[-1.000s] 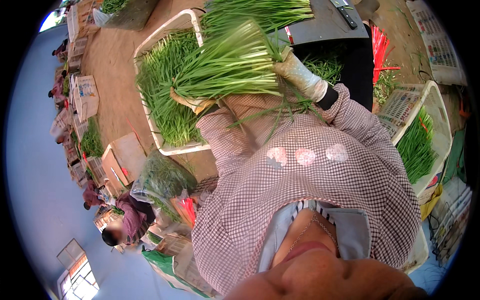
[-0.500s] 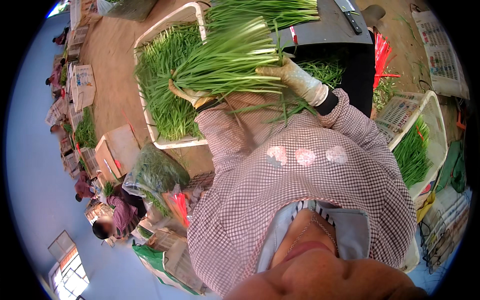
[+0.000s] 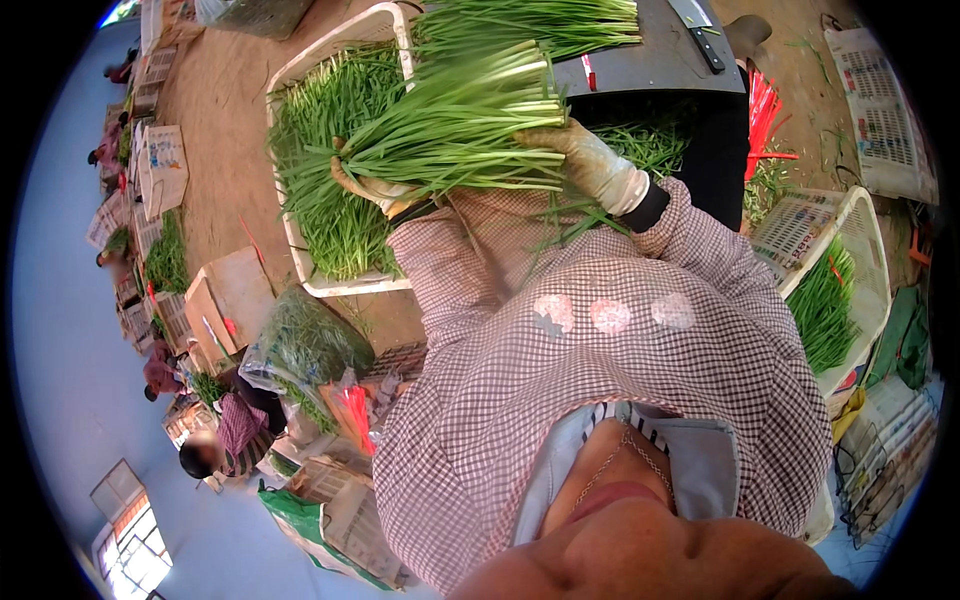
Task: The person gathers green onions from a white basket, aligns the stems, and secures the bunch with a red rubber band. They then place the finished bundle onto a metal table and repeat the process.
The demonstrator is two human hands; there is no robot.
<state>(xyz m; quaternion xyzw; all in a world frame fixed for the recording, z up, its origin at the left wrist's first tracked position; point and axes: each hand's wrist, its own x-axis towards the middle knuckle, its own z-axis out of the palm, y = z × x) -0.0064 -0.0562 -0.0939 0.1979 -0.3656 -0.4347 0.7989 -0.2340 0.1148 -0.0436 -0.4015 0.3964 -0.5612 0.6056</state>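
Observation:
A large bunch of long green stalks with pale ends [image 3: 450,130] is held across my front, over a white plastic crate [image 3: 292,250] full of more stalks. My left hand [image 3: 375,188], in a soiled glove, is closed round the leafy end from below. My right hand [image 3: 590,165], also gloved, grips the pale-ended side, its fingers wrapped over the lower stems. Beyond the bunch, a dark board [image 3: 668,70] bears a pile of stalks [image 3: 520,22], a black-handled knife [image 3: 706,45] and a small red-and-white object [image 3: 589,72]. Loose leaves hang near my lap.
At right are red strips [image 3: 762,115] and another crate [image 3: 868,300] with greens. Bagged greens [image 3: 310,335] and a cardboard box [image 3: 230,305] sit at left. A co-worker [image 3: 235,435] and other people work along the blue wall [image 3: 60,290]; a brown floor [image 3: 205,90] lies between.
My right hand has moved down and inward from the bunch's end onto its lower stems. The bunch stays raised between both hands. The surrounding view has shifted slightly.

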